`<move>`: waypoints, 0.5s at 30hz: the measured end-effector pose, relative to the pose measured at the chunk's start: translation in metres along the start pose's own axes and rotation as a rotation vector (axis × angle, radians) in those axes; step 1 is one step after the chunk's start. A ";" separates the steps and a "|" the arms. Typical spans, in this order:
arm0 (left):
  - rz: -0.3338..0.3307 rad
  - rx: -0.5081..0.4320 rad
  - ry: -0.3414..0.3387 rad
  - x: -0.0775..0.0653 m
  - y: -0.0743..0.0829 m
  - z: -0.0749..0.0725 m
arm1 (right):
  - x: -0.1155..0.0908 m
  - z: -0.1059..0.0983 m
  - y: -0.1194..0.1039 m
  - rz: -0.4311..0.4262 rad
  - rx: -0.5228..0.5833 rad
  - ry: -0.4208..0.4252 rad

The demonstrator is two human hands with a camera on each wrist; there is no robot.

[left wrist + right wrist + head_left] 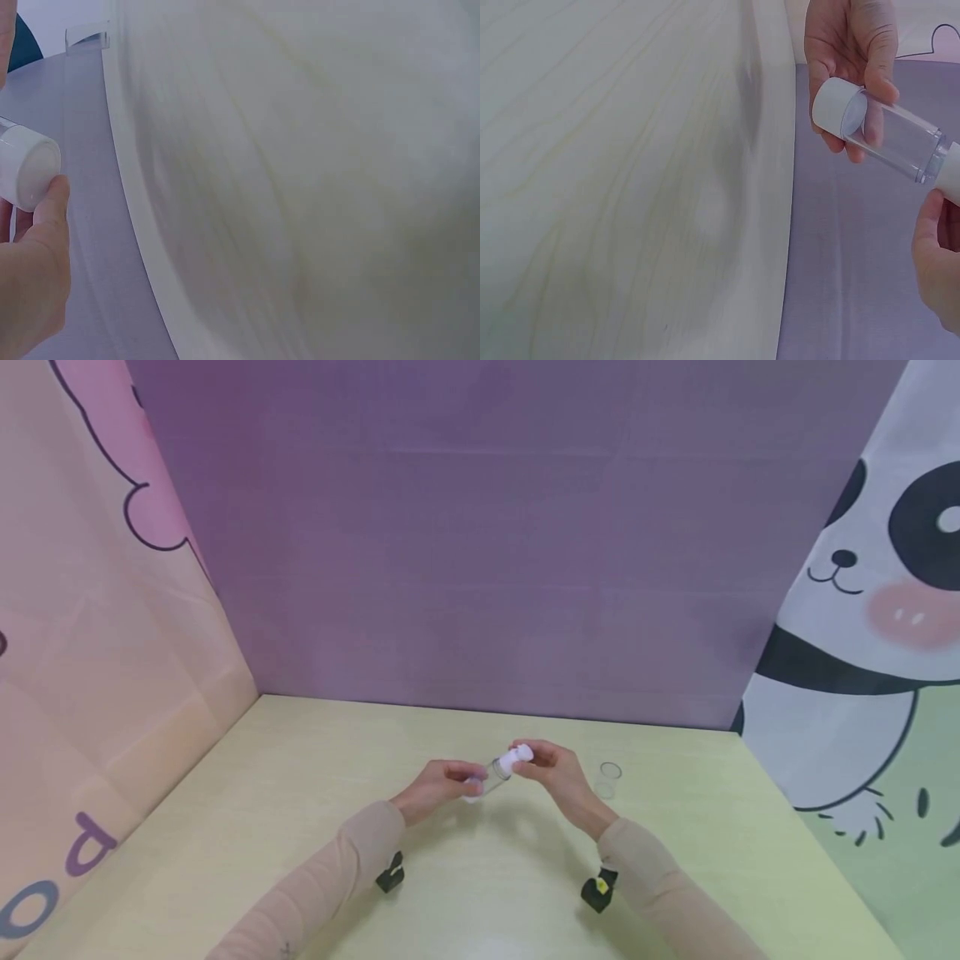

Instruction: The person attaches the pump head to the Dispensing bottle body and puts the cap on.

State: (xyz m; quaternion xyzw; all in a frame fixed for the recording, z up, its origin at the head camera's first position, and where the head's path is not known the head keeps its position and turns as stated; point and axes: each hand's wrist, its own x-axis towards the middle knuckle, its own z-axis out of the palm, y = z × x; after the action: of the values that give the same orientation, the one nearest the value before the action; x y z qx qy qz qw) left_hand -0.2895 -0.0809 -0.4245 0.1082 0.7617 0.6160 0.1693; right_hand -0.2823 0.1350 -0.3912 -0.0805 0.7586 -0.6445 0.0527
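Note:
A clear cylindrical bottle (900, 139) with a white base (836, 106) is held tilted above the table. My left hand (438, 785) grips it near the base, with thumb and fingers on opposite sides. At the other end, the fingers of my right hand (561, 777) pinch the white pump top (515, 758), which sits at the bottle's neck. Whether the top is fully seated cannot be told. In the left wrist view the white base (34, 169) shows beside the thumb; the rest of the bottle is out of frame.
A clear, see-through cap (608, 781) stands on the pale wooden table (330, 735), right of my right hand. Behind the table hangs a purple cloth (480, 568). Printed cloths flank both sides, with a panda (840, 693) on the right one.

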 end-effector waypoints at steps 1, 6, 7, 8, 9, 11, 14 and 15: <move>0.001 -0.001 -0.001 0.000 0.000 0.000 | 0.000 0.000 0.000 -0.002 -0.002 -0.001; -0.003 0.005 0.005 0.001 0.001 0.000 | 0.001 -0.001 0.002 -0.013 -0.001 -0.003; -0.004 0.003 0.007 0.002 0.001 0.000 | 0.001 -0.002 0.002 -0.019 0.002 -0.006; -0.003 0.002 0.008 0.002 0.001 0.000 | 0.001 -0.002 0.002 -0.023 0.008 -0.008; -0.003 0.000 0.010 0.002 0.001 0.000 | 0.002 -0.002 0.002 -0.026 0.016 -0.012; 0.001 -0.001 0.011 0.003 0.000 -0.001 | 0.001 -0.003 0.002 -0.037 0.028 -0.023; 0.004 -0.002 0.012 0.003 0.000 -0.001 | 0.001 -0.004 0.003 -0.047 0.049 -0.046; 0.003 0.000 0.013 0.003 0.000 -0.001 | 0.001 -0.004 0.002 -0.052 0.055 -0.055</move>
State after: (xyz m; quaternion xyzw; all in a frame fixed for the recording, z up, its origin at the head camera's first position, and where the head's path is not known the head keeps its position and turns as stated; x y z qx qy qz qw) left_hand -0.2923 -0.0808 -0.4250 0.1053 0.7627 0.6168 0.1634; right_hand -0.2840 0.1393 -0.3928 -0.1167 0.7363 -0.6639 0.0590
